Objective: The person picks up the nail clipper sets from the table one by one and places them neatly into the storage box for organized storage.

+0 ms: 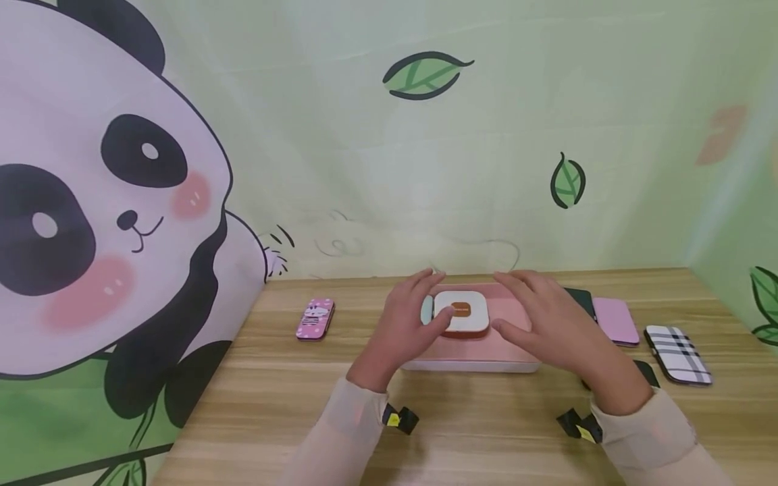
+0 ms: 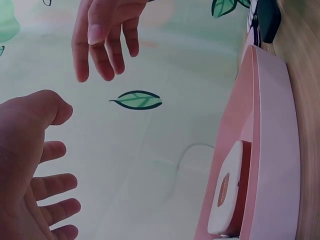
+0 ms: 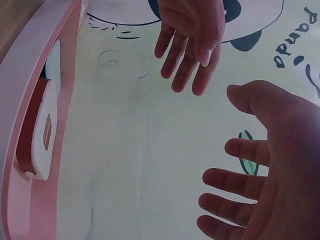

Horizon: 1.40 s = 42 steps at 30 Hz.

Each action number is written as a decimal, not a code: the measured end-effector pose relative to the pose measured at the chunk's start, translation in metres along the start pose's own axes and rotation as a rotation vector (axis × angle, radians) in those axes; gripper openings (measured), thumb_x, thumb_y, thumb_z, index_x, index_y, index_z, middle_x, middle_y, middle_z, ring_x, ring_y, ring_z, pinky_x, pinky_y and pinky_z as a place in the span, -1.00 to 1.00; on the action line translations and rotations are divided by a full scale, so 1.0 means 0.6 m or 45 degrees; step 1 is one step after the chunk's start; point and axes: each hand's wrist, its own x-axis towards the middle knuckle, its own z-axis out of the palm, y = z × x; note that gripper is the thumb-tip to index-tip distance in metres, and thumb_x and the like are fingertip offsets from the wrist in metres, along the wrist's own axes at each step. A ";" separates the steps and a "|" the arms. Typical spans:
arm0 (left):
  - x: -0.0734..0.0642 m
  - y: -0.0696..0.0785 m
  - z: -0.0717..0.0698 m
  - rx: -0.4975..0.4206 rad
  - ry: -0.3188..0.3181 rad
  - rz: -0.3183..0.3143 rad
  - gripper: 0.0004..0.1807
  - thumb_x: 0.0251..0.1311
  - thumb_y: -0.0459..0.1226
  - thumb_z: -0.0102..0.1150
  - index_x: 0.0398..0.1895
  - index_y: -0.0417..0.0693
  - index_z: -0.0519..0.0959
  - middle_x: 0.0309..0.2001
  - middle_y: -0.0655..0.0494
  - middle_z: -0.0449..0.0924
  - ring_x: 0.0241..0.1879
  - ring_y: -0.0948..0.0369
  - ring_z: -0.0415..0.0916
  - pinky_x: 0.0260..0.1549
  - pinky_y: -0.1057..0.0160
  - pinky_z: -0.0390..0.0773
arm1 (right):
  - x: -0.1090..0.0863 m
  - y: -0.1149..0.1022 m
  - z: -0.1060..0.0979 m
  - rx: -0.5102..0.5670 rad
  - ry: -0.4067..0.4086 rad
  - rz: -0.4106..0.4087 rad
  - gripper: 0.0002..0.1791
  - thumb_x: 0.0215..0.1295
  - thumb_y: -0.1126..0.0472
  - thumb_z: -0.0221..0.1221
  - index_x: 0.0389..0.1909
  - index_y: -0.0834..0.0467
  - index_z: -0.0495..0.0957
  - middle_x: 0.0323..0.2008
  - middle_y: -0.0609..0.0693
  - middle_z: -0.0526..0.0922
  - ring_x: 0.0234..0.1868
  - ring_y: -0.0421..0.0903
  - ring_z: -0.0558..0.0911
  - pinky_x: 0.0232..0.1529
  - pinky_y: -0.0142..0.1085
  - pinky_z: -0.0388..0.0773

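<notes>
A shallow pink box with a pale outer wall stands on the wooden table. Inside it lies a rounded white case with a red-brown base and an orange-brown label. Beside that case a pale mint item shows partly; the left hand hides some of it in the head view. My left hand hovers over the box's left side, fingers spread and holding nothing. Opposite it, my right hand is held above the box's right side, also empty. Both wrist views show the hands raised apart from the case, palms facing each other.
Left of the box lies a pink patterned case. To the right are a dark green case, a plain pink case and a plaid case. A dark item is partly behind the right wrist. A panda-printed curtain hangs behind.
</notes>
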 end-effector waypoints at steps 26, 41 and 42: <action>-0.022 0.018 -0.017 -0.049 0.044 0.130 -0.37 0.36 0.02 0.12 0.45 0.07 0.36 0.43 0.03 0.34 0.43 0.07 0.26 0.36 -0.18 0.27 | -0.007 -0.008 -0.010 0.055 0.042 -0.077 -0.24 0.30 -0.05 0.28 0.46 0.10 0.30 0.30 0.17 0.42 0.32 0.19 0.39 0.25 0.20 0.42; -0.028 0.019 -0.026 -0.070 0.081 0.175 -0.39 0.36 -0.01 0.12 0.43 0.05 0.39 0.41 0.04 0.37 0.42 0.10 0.27 0.35 -0.14 0.31 | -0.006 -0.011 -0.014 0.051 0.063 -0.100 -0.27 0.30 -0.04 0.29 0.43 0.10 0.33 0.31 0.16 0.43 0.32 0.19 0.39 0.23 0.20 0.44; -0.029 0.019 -0.027 -0.066 0.083 0.174 -0.39 0.36 -0.01 0.13 0.43 0.05 0.39 0.41 0.05 0.37 0.43 0.10 0.27 0.35 -0.13 0.31 | -0.006 -0.011 -0.014 0.051 0.064 -0.097 -0.27 0.30 -0.03 0.29 0.43 0.10 0.33 0.30 0.16 0.43 0.32 0.19 0.40 0.23 0.21 0.44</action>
